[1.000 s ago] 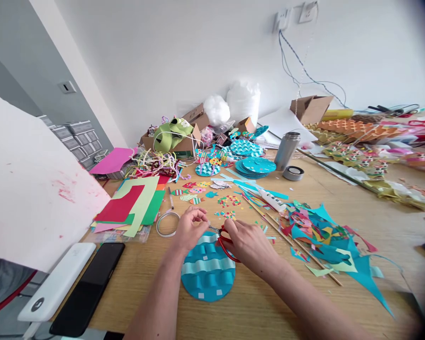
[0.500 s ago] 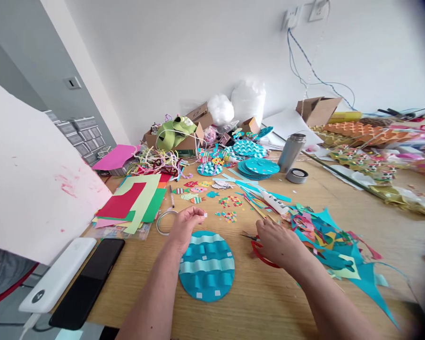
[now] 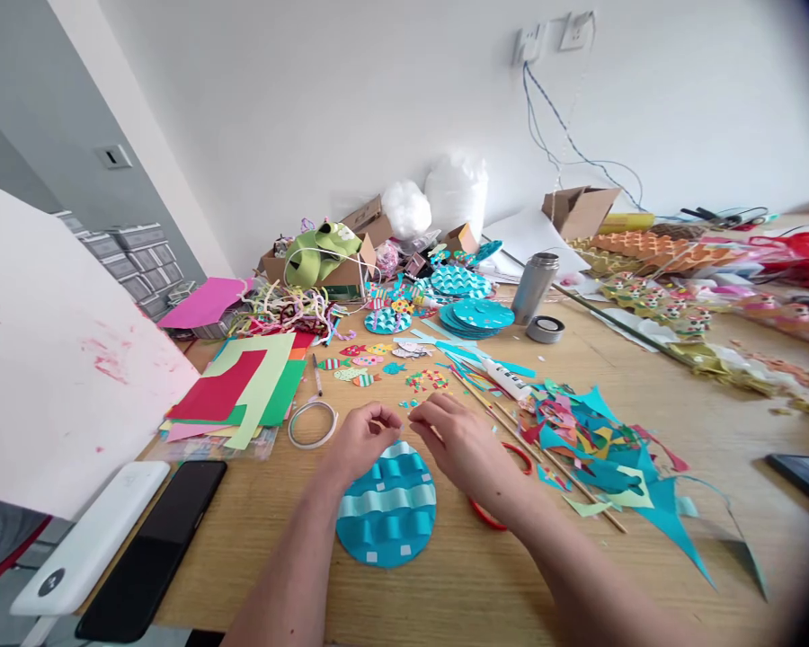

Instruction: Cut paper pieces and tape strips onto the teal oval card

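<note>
A round teal paper disc [image 3: 386, 512] with light blue wavy strips and small white squares lies on the wooden table in front of me. My left hand [image 3: 362, 438] hovers over its top edge, fingers pinched on a tiny white piece. My right hand [image 3: 462, 447] is beside it, fingers curled toward the left hand, nothing visible in them. Red-handled scissors [image 3: 505, 485] lie on the table under my right wrist, partly hidden.
A roll of tape [image 3: 312, 423] and stacked coloured paper [image 3: 243, 391] lie to the left. A black phone [image 3: 152, 546] and white power bank [image 3: 84, 548] sit at the near left edge. Paper scraps [image 3: 600, 445], wooden sticks [image 3: 512, 422] and a steel bottle [image 3: 532, 288] fill the right.
My right hand set the scissors down at the right, then came back to meet my left hand over the disc. My left hand kept its pinch.
</note>
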### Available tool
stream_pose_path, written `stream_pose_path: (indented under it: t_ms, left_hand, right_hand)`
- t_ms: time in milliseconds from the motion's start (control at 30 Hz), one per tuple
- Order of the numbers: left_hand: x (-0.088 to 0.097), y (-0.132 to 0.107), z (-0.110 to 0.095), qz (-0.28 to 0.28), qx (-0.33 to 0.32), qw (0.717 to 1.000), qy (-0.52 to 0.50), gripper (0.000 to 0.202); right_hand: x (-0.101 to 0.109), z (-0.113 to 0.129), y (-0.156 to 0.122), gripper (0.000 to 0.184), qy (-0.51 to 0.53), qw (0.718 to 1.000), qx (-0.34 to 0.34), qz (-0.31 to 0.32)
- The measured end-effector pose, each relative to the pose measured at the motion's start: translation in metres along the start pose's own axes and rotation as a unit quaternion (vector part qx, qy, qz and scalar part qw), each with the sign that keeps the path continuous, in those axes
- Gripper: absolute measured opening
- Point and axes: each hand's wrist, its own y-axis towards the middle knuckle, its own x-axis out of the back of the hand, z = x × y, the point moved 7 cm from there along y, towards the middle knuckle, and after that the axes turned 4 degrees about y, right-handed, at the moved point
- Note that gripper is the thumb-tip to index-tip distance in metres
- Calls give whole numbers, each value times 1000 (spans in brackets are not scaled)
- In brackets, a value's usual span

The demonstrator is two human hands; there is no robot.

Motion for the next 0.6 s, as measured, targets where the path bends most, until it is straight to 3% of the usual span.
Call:
stream_pose_path:
  t_ms: [133, 333, 600]
  left_hand:
    - [-5, -1, -6, 18, -36, 998, 48, 8]
    - [-6, -2, -9, 24, -45, 997, 61, 9]
    - [-3, 0, 3, 35, -19, 999, -31, 14]
  right_hand:
    - [-17, 6, -2, 15, -20, 999, 26, 6]
    - [-23, 2, -3, 13, -43, 999, 16, 7]
    - [-25, 0, -5, 14, -59, 997, 24, -54]
